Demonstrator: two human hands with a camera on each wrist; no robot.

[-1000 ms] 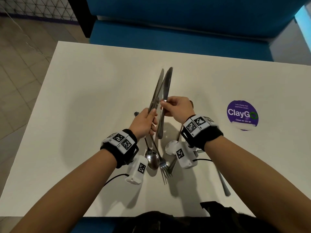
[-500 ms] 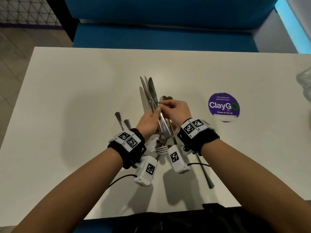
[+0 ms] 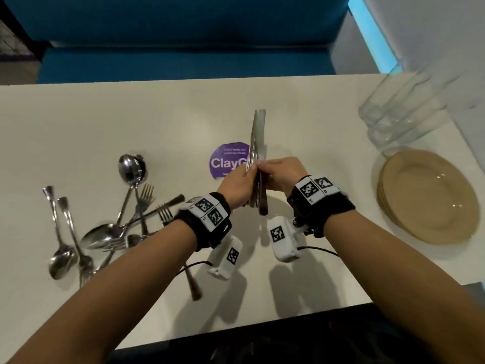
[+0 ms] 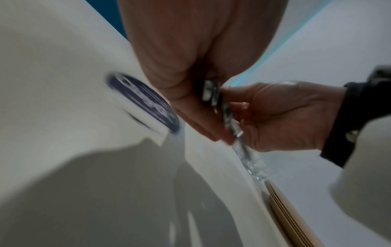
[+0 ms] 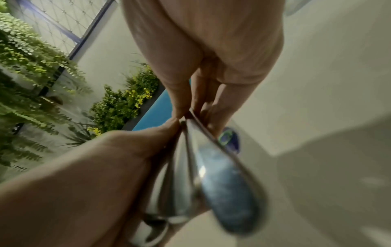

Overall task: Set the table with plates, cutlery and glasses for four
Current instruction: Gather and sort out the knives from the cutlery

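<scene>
A bundle of steel knives (image 3: 257,143) stands upright above the middle of the white table (image 3: 78,132), blades pointing away from me. My left hand (image 3: 240,182) and right hand (image 3: 278,172) both grip the bundle at its middle, from either side. The left wrist view shows the knife handles (image 4: 211,93) pinched between both hands. Close to the right wrist camera hang the handle ends (image 5: 222,183). A loose heap of spoons and forks (image 3: 115,227) lies on the table to the left. Beige plates (image 3: 430,195) are stacked at the right, with clear glasses (image 3: 399,111) behind them.
A purple round ClayGo sticker (image 3: 228,161) lies on the table just beyond my hands. A blue bench (image 3: 183,64) runs along the far side. The table's near edge is close to my body, and a wall stands at the right.
Both hands have carried the knife bundle to the right, away from the spoons and forks, which now lie left of my arms. The plates and glasses have come into view.
</scene>
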